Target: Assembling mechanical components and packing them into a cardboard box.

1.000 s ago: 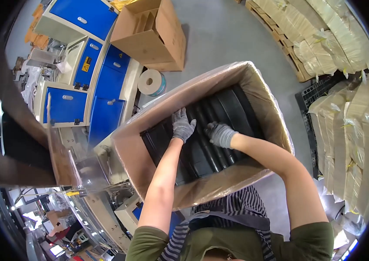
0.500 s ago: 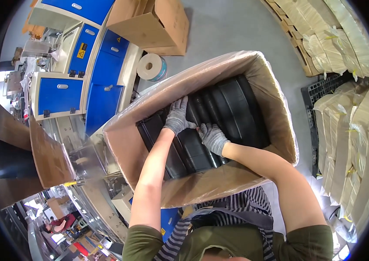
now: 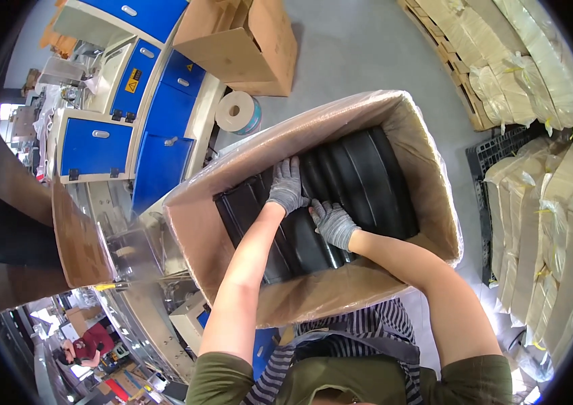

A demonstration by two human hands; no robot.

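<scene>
A large cardboard box (image 3: pixel 428 155), lined with clear plastic film, stands in front of me. Inside lie glossy black ribbed pieces (image 3: pixel 361 169), side by side; their exact kind is unclear. Both my hands wear grey knit gloves. My left hand (image 3: pixel 286 185) rests flat on the black pieces near their middle, fingers stretched toward the far wall. Just to its right and nearer, my right hand (image 3: pixel 334 226) presses on them with fingers extended. The hands almost touch at the thumbs. Neither grips anything, and they cover part of the black surface.
Beyond the box are a white roll (image 3: pixel 238 113) and an open brown carton (image 3: pixel 246 54). A machine with blue doors (image 3: pixel 95 147) stands left. Film-wrapped cardboard stacks (image 3: pixel 536 216) and a black pallet (image 3: pixel 496 145) are right. A person (image 3: pixel 91 343) works far off, lower left.
My left hand has shifted slightly right along the black pieces, and both hands stay flat on them. The whole view has moved a little, so the box sits lower in the picture.
</scene>
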